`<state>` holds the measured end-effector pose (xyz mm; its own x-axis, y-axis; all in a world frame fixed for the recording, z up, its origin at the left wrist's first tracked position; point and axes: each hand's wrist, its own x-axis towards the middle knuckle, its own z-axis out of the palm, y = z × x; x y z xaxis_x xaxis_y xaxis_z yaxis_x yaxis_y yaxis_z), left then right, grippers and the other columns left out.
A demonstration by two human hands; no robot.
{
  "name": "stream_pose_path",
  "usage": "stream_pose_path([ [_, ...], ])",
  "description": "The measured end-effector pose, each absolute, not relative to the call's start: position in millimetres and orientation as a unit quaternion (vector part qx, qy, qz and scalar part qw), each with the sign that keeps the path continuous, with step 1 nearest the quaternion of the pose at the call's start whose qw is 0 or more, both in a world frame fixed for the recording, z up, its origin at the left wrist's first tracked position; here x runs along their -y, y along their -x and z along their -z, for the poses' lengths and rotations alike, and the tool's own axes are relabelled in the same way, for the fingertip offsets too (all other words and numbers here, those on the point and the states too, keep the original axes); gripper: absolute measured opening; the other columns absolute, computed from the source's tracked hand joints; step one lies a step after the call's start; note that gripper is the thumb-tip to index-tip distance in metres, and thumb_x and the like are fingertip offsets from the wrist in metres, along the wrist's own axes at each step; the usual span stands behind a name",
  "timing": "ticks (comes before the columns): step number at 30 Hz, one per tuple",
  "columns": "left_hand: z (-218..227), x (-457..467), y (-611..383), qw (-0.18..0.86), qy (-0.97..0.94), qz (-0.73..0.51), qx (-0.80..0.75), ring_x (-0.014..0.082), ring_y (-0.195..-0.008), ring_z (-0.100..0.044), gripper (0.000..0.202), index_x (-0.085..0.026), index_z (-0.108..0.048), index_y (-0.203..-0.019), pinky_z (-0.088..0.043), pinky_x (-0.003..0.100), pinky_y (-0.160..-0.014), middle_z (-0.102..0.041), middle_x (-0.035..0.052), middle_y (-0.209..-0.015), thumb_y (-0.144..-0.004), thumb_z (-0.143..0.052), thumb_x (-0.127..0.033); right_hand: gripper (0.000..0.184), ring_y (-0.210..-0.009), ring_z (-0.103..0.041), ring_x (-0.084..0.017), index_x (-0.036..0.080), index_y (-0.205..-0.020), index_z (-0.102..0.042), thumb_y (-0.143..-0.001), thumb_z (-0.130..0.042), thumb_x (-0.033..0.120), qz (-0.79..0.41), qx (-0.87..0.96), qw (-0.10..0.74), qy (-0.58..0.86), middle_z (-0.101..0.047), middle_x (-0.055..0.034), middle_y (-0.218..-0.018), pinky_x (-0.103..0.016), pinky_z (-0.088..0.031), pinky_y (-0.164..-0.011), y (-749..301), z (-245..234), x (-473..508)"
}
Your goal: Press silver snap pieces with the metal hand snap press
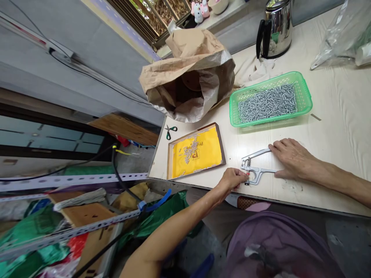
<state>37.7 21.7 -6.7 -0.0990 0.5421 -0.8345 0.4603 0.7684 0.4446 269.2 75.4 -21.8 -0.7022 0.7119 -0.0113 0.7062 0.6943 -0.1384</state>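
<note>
Pale wood makes up the table, on which everything here rests. Biggest on it is a brown sack, mouth gaping toward the camera. Next comes the green basket, well filled with small metal pieces. Smaller in depth is the tray, yellow inside, with a loose pile of bits and more along its edges. If the tray takes finished ones, the work looks early: a little done, most of the basket left. Which way things pass between the two, I cannot tell.

The right hand spans the ends of the pliers, fingers on the upper handle, thumb by the lower; the handles stand apart. Both hands meet this tool near the table's front edge, right of the tray. The left hand has thumb and fingers drawn together at its head; what they pinch is too small to tell. Just beside those fingertips shows a red bit, smallest of all.
</note>
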Motion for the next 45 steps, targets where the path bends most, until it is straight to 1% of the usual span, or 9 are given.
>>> stream_pose_path([
  [4,1,-15,-39,0.471,-0.468,0.001,-0.748,0.0099,-0.05,-0.048,0.018,-0.013,-0.064,-0.071,-0.038,0.021,-0.05,-0.05,-0.0041,-0.053,-0.081,-0.066,-0.028,0.041,-0.083,-0.053,-0.026,0.014,-0.092,-0.063,-0.067,-0.08,0.042,-0.063,0.922,-0.01,0.381,-0.061,-0.0107,-0.09,-0.037,-0.04,-0.073,-268,14,-70],
  [7,-1,-10,-47,0.29,-0.661,-0.035,-0.691,0.0185,-0.084,-0.061,0.013,-0.016,-0.067,-0.087,-0.049,0.027,-0.071,-0.064,0.0037,-0.086,-0.082,-0.068,-0.028,0.037,-0.081,-0.052,-0.025,0.013,-0.091,-0.063,-0.07,-0.079,0.039,-0.063,0.922,-0.01,0.383,-0.06,-0.0105,-0.09,-0.034,-0.039,-0.069,-268,14,-66],
  [13,18,-30,-75,0.18,-0.861,-0.037,-0.474,0.0296,-0.115,-0.053,0.05,-0.017,-0.045,-0.128,-0.048,0.047,-0.095,-0.052,0.0153,-0.131,-0.086,-0.066,-0.033,0.042,-0.085,-0.052,-0.025,0.01,-0.099,-0.063,-0.071,-0.08,0.035,-0.069,0.915,-0.004,0.398,-0.061,-0.012,-0.095,-0.033,-0.04,-0.069,-268,11,-58],
  [20,20,-51,-78,0.215,-0.872,-0.003,-0.439,0.0295,-0.109,-0.052,0.055,-0.016,-0.04,-0.129,-0.049,0.047,-0.091,-0.053,0.0132,-0.119,-0.084,-0.067,-0.031,0.041,-0.084,-0.05,-0.025,0.012,-0.1,-0.061,-0.072,-0.08,0.036,-0.039,0.912,0.024,0.408,-0.06,-0.0097,-0.091,-0.034,-0.037,-0.07,-268,16,-52],
  [27,21,-53,-80,0.236,-0.879,0.015,-0.414,0.0257,-0.099,-0.053,0.02,-0.016,-0.055,-0.104,-0.05,0.042,-0.086,-0.058,0.0098,-0.105,-0.092,-0.057,-0.032,0.006,-0.076,-0.05,-0.022,0.015,-0.086,-0.063,-0.086,-0.058,0.011,-0.014,0.917,0.08,0.39,-0.058,-0.0067,-0.079,-0.032,-0.035,-0.068,-267,29,-42],
  [31,26,-52,-82,0.227,-0.879,0.011,-0.418,0.0247,-0.095,-0.056,0.018,-0.016,-0.057,-0.09,-0.051,0.04,-0.083,-0.06,0.0088,-0.093,-0.096,-0.049,-0.031,0.023,-0.071,-0.049,-0.02,0.018,-0.075,-0.059,-0.086,-0.048,0.001,-0.021,0.915,0.097,0.392,-0.056,-0.004,-0.073,-0.031,-0.035,-0.068,-265,32,-37],
  [35,32,-45,-81,0.197,-0.875,-0.036,-0.44,0.0269,-0.102,-0.059,0.026,-0.012,-0.056,-0.112,-0.053,0.043,-0.087,-0.061,0.0137,-0.107,-0.094,-0.053,-0.031,0.007,-0.079,-0.053,-0.022,0.015,-0.093,-0.062,-0.087,-0.06,0.017,-0.071,0.913,0.083,0.394,-0.061,-0.0078,-0.087,-0.032,-0.04,-0.07,-274,25,-52],
  [39,46,-17,-88,0.131,-0.865,-0.132,-0.466,0.0324,-0.13,-0.048,0.045,-0.011,-0.04,-0.137,-0.044,0.051,-0.106,-0.05,0.0212,-0.137,-0.096,-0.048,-0.026,0.034,-0.09,-0.055,-0.025,0.013,-0.112,-0.06,-0.089,-0.06,0.039,-0.13,0.919,0.083,0.362,-0.062,-0.0131,-0.103,-0.034,-0.043,-0.076,-286,21,-77],
  [45,59,30,-110,0.161,-0.88,-0.163,-0.417,0.0298,-0.143,-0.032,0.056,-0.01,-0.038,-0.142,-0.035,0.05,-0.115,-0.048,0.0202,-0.144,-0.098,-0.042,-0.045,0.023,-0.085,-0.054,-0.024,0.016,-0.091,-0.066,-0.094,-0.043,0.018,-0.067,0.908,0.042,0.412,-0.065,-0.0104,-0.09,-0.034,-0.038,-0.072,-280,27,-107],
])
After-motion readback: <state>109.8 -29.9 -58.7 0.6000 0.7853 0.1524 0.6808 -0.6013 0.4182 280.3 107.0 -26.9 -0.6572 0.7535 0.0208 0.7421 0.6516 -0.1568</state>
